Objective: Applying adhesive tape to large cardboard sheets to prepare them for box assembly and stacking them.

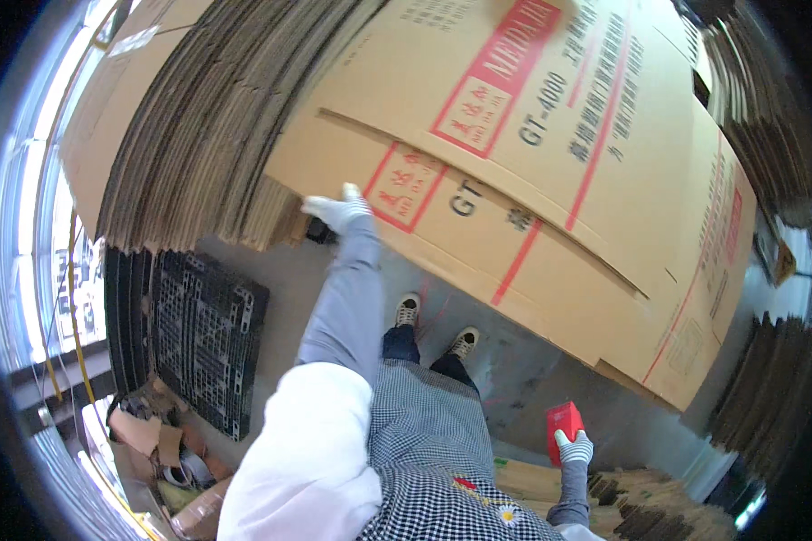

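Observation:
My left hand (341,213), in a white knitted glove, reaches forward to the near left edge of a large flattened cardboard carton (334,160). Its fingers are spread and seem to touch or nearly touch that edge; I cannot tell which. A second flattened carton (604,99), printed in red and black, lies over the first and is set back from its near edge. Low on the right, my right hand (576,448), in a striped white glove, grips a small red box (564,419) beside my body.
Tall stacks of flattened cardboard (198,117) stand at the left, with more sheets (767,397) at the right. A black plastic pallet (206,334) is at the left. Cardboard scraps (158,437) lie at the lower left, and cardboard sheets (663,509) at the lower right.

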Demonstrator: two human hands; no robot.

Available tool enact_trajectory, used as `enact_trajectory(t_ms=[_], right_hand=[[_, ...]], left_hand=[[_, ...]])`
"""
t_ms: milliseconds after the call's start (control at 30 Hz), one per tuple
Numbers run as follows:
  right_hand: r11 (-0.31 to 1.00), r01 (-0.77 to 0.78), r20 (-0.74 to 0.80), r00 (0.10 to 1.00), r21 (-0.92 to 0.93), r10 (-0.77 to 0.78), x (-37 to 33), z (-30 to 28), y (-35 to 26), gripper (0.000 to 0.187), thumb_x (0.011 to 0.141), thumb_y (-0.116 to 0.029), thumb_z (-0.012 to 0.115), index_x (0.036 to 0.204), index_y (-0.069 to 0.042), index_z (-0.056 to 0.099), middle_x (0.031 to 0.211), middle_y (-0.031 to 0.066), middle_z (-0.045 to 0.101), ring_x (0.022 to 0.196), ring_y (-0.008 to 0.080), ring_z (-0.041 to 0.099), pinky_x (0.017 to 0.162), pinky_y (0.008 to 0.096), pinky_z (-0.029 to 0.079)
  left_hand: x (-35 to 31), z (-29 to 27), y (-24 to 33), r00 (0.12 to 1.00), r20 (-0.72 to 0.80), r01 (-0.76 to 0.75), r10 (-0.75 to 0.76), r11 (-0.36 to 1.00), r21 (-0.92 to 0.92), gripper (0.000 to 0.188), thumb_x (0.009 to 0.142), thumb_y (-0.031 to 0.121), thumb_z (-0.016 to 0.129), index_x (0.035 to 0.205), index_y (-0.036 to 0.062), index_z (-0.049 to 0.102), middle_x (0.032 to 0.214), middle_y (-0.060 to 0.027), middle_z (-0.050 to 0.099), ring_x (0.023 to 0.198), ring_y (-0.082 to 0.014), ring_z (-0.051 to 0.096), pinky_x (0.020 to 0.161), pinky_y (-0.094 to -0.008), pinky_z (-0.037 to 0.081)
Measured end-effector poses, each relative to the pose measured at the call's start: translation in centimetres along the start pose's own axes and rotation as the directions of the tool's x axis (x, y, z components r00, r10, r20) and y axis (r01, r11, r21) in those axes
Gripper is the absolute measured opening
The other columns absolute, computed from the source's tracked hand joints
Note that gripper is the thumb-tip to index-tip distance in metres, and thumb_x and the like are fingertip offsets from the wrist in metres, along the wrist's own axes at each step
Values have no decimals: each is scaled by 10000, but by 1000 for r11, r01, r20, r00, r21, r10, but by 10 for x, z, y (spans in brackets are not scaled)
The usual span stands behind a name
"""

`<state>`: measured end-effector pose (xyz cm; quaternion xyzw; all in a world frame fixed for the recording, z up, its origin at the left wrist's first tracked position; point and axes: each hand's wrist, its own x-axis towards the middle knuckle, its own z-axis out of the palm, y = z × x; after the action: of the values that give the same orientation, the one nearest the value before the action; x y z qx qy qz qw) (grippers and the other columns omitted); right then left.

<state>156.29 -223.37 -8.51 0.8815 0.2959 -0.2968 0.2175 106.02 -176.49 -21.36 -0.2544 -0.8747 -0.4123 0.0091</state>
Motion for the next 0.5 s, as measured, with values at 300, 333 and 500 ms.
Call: enact_trajectory(t_ms=[300, 333, 500], right_hand=[[989, -72, 139, 989, 126, 55, -17, -3, 62, 813, 604, -731, 548, 943, 1, 645, 955, 247, 624, 922, 350, 612, 821, 401, 471], [984, -61, 140, 989, 170, 37, -9, -3, 57, 830, 617, -737, 536, 969, 8, 634, 970, 251, 619, 931, 350, 609, 829, 400, 466], [901, -147, 160, 983, 408, 88, -2, -15, 92, 886, 651, -761, 474, 1101, -4, 571, 1031, 244, 606, 975, 348, 594, 863, 397, 451]], left_hand=[[-381, -118, 41, -312, 946, 917, 90, 288, 275, 486, 931, 371, 440, 1297, 57, 378, 1311, -112, 431, 1155, -264, 462, 968, -421, 399], [-414, -154, 48, -497, 867, 748, -8, 502, 434, 506, 918, 395, 454, 1286, 54, 389, 1309, -149, 431, 1159, -329, 452, 955, -485, 393], [-476, -142, 103, -856, 469, 17, -216, 896, 445, 466, 913, 333, 456, 1216, -22, 453, 1209, -223, 516, 1049, -352, 536, 873, -454, 463]])
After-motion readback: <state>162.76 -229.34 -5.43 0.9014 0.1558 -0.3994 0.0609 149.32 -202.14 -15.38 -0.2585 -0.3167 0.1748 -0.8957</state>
